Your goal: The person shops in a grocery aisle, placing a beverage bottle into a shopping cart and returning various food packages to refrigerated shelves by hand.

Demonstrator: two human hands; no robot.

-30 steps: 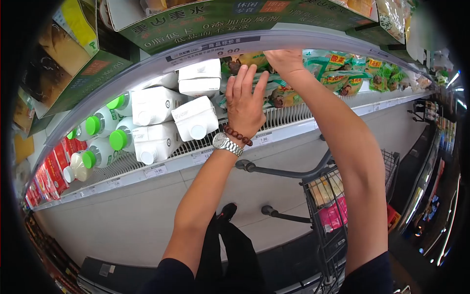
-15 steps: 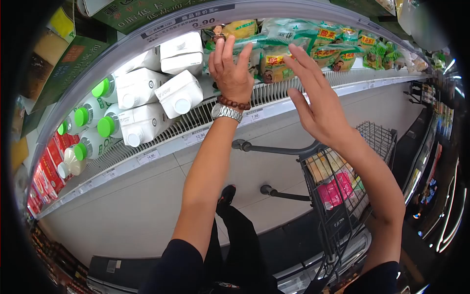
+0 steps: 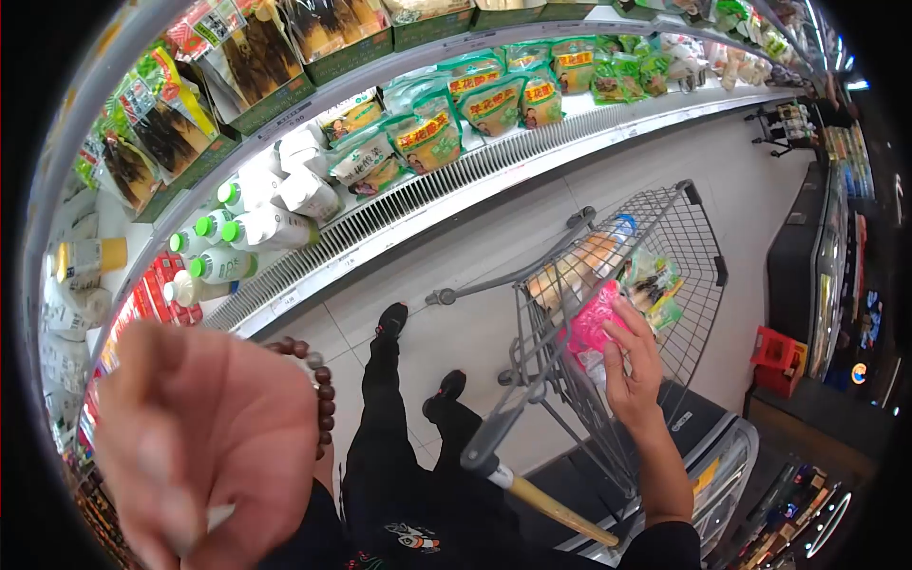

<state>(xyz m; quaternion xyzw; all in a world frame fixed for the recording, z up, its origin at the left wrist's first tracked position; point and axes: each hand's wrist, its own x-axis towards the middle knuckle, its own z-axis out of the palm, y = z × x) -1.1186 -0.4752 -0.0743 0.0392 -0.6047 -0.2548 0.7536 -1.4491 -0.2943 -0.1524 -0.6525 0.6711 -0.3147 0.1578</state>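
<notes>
My left hand (image 3: pixel 214 446) is raised close to the camera at lower left, palm showing, with a brown bead bracelet (image 3: pixel 325 399) at its wrist. Its fingers are blurred and partly cut off by closeness, so whether they hold anything is unclear. At right, my right hand (image 3: pixel 635 375) is over the shopping cart (image 3: pixel 708 252) with its fingers stretched out and apart. A pink package (image 3: pixel 594 328) lies just beyond those fingers in the cart; contact cannot be made out. Beside it are a tan package (image 3: pixel 575 271) and a clear bag with green and dark contents (image 3: pixel 655 285).
A chilled shelf holds green-and-clear food pouches (image 3: pixel 427 138), white cartons (image 3: pixel 309 195) and green-capped bottles (image 3: pixel 223 266). Boxed packs (image 3: pixel 256 62) fill the upper shelf. The cart's handle (image 3: pixel 560 513) is near my legs. A red container (image 3: pixel 779 361) stands at right.
Both hands have left the shelf front. The left came back near the camera; the right moved down over the cart. The view has shifted, showing more of the upper shelf and cart.
</notes>
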